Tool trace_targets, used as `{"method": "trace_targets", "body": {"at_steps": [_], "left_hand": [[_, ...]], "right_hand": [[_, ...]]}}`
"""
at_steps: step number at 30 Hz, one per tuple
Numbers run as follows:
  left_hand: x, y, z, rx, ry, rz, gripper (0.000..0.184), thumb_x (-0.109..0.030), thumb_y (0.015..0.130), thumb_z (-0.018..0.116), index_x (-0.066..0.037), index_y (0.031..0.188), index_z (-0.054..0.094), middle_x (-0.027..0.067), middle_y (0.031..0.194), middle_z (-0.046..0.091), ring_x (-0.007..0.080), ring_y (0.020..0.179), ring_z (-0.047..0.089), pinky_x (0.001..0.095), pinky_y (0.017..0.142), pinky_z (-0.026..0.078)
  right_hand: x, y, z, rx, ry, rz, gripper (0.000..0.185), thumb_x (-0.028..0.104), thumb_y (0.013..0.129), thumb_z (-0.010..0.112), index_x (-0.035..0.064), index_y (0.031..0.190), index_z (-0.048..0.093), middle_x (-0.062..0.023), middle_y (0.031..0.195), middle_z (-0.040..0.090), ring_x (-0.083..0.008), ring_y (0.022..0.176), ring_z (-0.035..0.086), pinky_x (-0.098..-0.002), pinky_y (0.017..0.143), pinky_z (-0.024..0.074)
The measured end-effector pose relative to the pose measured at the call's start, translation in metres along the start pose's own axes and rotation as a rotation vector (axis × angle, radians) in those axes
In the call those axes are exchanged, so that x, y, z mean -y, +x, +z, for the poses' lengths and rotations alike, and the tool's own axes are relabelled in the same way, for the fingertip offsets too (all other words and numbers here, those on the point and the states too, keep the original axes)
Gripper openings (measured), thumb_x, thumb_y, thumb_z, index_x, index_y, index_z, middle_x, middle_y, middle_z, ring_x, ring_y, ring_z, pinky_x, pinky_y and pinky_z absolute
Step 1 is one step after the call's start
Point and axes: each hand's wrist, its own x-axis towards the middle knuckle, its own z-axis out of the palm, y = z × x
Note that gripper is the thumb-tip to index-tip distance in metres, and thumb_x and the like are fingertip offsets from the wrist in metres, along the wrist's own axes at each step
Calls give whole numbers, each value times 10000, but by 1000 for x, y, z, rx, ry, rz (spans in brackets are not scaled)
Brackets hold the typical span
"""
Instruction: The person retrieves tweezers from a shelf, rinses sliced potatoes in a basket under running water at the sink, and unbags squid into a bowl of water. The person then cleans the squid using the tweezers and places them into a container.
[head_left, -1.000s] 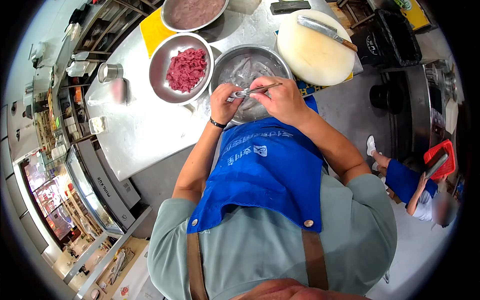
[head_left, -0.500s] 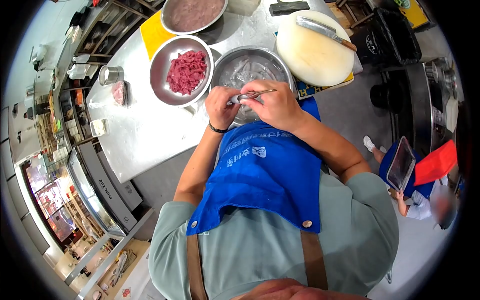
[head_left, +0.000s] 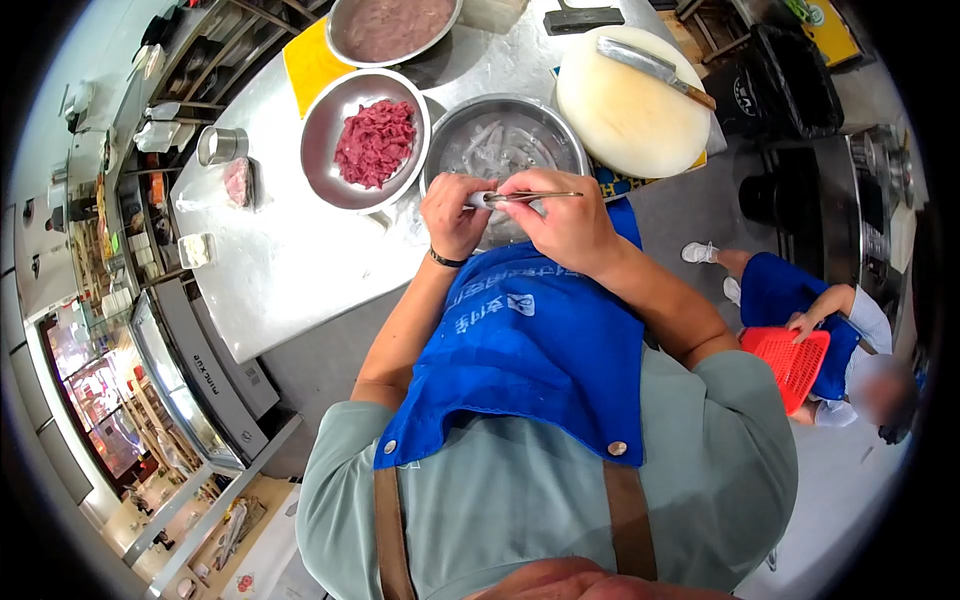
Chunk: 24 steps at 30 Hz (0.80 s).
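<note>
Turned nearly level since a moment ago: thin metal tool, pinched in the right hand's fingertips; close work on a pale piece apparently unfinished. Pinched in the left hand's fingertips: that same piece, held over the near side of a metal bowl of pale strips. On the steel table: red meat in another bowl to the left, round cutting board with knife to the right. Beyond the board: black bin. At far right: co-worker, red basket now nearer.

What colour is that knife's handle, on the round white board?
The wooden handle is brown, best seen in the head view.
</note>
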Motion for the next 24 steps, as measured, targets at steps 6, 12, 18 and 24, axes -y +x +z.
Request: {"method": "trace_targets", "body": {"at_steps": [6,12,18,24], "left_hand": [[-4,1,2,-62,-50,-82,226,-54,661,789,-37,802,613,84,723,616,237,648,586,317,574,444],[-6,-3,9,-206,-77,-232,245,-46,692,828,-44,755,592,73,674,597,178,564,546,282,514,412],[-8,-2,13,-311,-135,-349,284,-76,689,860,-48,738,581,55,631,585,126,522,530,262,478,401],[-4,-7,16,-299,-210,-380,258,-27,695,831,-45,755,580,50,630,576,108,539,537,253,493,409]], "right_hand": [[-5,-2,10,-39,226,115,115,-39,816,697,-20,922,659,-113,863,698,-162,762,696,-281,661,567],[-9,-9,23,-131,649,282,138,-40,859,663,-55,988,616,-122,935,696,-172,887,691,-281,789,575],[-10,-12,26,-166,710,259,161,-77,863,646,-39,1006,585,-149,999,676,-163,911,674,-276,816,561],[-6,-7,20,-202,757,149,167,-53,858,668,-37,1012,605,-151,1012,677,-161,926,669,-269,800,561]]}}
